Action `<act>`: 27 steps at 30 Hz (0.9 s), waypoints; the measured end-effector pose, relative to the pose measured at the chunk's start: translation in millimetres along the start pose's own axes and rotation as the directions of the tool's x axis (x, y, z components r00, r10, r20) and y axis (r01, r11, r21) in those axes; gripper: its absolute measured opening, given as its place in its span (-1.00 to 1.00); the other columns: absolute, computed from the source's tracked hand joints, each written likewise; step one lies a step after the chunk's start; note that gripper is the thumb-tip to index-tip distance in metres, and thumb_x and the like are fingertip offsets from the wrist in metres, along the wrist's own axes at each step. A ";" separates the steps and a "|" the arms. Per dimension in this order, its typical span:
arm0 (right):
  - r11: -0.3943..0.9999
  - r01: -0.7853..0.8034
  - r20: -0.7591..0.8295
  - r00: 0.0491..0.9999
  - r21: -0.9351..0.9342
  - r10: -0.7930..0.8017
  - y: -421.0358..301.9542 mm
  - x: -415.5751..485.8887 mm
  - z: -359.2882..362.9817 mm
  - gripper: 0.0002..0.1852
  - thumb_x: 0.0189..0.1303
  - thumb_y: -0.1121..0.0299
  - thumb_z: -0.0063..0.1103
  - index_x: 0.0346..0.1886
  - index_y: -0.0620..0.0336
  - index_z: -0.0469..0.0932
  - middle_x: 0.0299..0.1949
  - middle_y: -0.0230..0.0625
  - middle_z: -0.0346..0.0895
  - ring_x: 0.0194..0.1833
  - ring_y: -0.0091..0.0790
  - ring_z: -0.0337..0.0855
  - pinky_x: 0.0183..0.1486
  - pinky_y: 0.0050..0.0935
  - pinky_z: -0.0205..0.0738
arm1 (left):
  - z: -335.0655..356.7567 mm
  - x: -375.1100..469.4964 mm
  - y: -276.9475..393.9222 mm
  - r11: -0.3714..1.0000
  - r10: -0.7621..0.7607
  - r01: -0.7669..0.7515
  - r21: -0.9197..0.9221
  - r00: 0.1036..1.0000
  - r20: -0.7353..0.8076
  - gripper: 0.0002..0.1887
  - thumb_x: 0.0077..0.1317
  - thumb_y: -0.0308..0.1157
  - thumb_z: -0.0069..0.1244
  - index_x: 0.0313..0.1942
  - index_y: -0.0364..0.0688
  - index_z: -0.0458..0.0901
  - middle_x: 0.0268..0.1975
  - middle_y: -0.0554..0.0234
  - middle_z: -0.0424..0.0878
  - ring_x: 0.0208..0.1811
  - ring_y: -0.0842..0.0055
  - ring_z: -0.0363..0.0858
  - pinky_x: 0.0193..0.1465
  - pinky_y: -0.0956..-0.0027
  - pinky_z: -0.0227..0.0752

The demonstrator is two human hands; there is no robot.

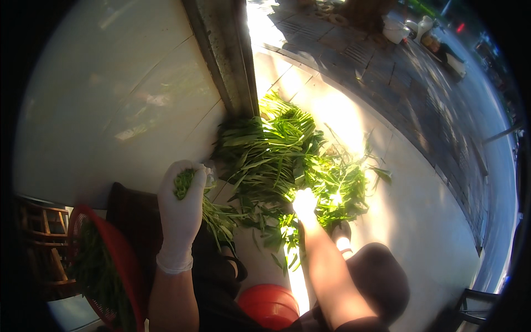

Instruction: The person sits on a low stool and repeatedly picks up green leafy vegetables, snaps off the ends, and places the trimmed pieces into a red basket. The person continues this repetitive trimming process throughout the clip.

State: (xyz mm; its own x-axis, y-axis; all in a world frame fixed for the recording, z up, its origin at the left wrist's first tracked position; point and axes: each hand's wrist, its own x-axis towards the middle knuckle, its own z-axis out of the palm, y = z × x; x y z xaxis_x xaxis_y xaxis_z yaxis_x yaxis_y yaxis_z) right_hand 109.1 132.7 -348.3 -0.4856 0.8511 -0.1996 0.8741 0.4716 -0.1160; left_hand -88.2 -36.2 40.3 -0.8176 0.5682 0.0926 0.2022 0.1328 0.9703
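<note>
My left hand (181,216), in a white glove, is closed around a bunch of leafy green vegetable stalks (183,182). The cut ends show at the top of the fist, and leaves hang out below it on the right. My right hand (305,203) is low over the loose greens (336,186) on the floor. Harsh sunlight washes it out, so its fingers and anything between them cannot be made out. Just beyond lies a large heap of long-leaved stalks (265,153), laid mostly side by side.
A red perforated plastic basket (120,253) holding greens stands at my left. Between my legs is a red round plastic object (269,305). A metal post (226,62) rises behind the heap. Wooden stools (45,245) are far left; paving (373,79) borders the tiled floor.
</note>
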 end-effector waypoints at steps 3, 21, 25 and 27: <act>0.986 0.164 -0.255 0.954 0.000 -0.159 -12.6 -54.2 15.4 -0.89 0.19 0.35 0.03 -0.38 0.07 0.54 -0.30 -0.21 0.46 -0.31 -0.18 0.63 -0.34 -0.26 0.55 | 1.6 -0.7 2.5 0.993 -0.014 0.020 -0.116 0.999 0.048 -0.95 0.34 -0.58 0.01 -0.23 -0.29 0.58 -0.32 0.35 0.59 -0.31 0.68 0.52 -0.18 0.56 0.44; 0.031 0.061 -0.065 0.983 0.998 0.172 23.9 -181.9 -232.8 -0.88 0.31 0.46 0.10 -0.23 0.26 0.62 -0.50 -0.52 0.49 -0.49 -0.69 0.39 -0.40 -0.66 0.25 | -9.9 -16.8 -5.6 0.940 0.319 -0.321 0.115 0.947 0.037 -0.81 0.22 -0.50 0.13 -0.14 -0.25 0.63 -0.21 0.13 0.71 -0.17 0.35 0.67 -0.04 0.36 0.50; -0.157 0.155 -0.105 0.953 0.975 0.285 18.6 -206.8 -280.4 -0.86 0.33 0.48 0.04 -0.27 0.33 0.58 -0.51 -0.41 0.51 -0.53 -0.62 0.36 -0.44 -0.63 0.24 | 10.1 -37.6 -6.6 0.886 0.320 -0.401 0.232 0.892 0.320 -0.86 0.20 -0.43 0.17 -0.22 -0.19 0.68 -0.25 0.14 0.72 -0.20 0.22 0.69 -0.09 0.28 0.53; -0.201 0.154 -0.086 0.946 0.967 0.314 14.1 -213.0 -290.3 -0.86 0.31 0.48 0.04 -0.26 0.34 0.57 -0.48 -0.34 0.55 -0.54 -0.57 0.39 -0.43 -0.59 0.29 | 23.8 -51.5 -9.3 0.812 0.354 -0.508 0.287 0.820 0.449 -0.89 0.21 -0.39 0.15 -0.26 -0.14 0.69 -0.28 0.14 0.71 -0.23 0.15 0.67 -0.15 0.21 0.53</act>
State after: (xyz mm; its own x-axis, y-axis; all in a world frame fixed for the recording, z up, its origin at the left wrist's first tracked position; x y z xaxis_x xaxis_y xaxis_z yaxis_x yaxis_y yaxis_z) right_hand 226.2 25.0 -24.9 -0.1846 0.9725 -0.1419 -0.2549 -0.1868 -0.9488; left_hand -35.1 -47.3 21.2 -0.3572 0.8779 0.3188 0.7342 0.0529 0.6768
